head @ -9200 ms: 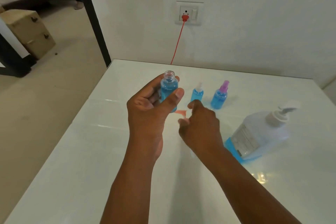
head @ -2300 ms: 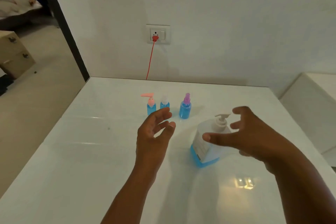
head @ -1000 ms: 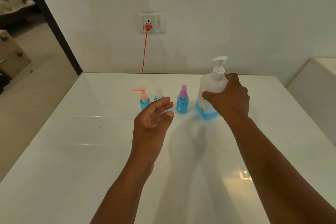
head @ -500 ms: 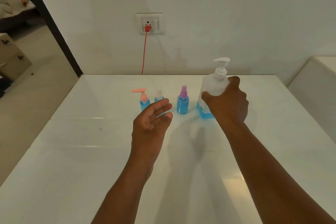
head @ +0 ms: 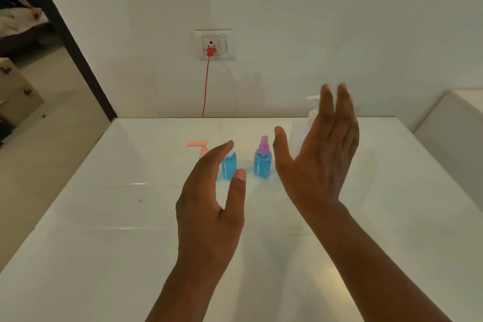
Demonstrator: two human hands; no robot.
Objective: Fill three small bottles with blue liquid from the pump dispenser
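Only parts of the task's things show past the two raised hands. The left hand is held above the white bench with its fingers loosely extended and its thumb apart, grasping nothing; it covers most of the small bottle with the pink pump top, of which just the nozzle and neck can be seen. Just right of that, the middle small bottle shows its blue body between the forefinger and thumb, its cap hidden. The small bottle with the purple spray top stands upright and fully visible, filled with blue liquid, in the gap between the hands. The right hand is lifted with straight, released fingers, slightly blurred, and it blocks most of the pump dispenser at the far right of the row; only a pale edge of its body and the white pump head appear, so its liquid level cannot be made out. On the wall behind, a red plug sits in a socket, its cord dropping behind the bench.
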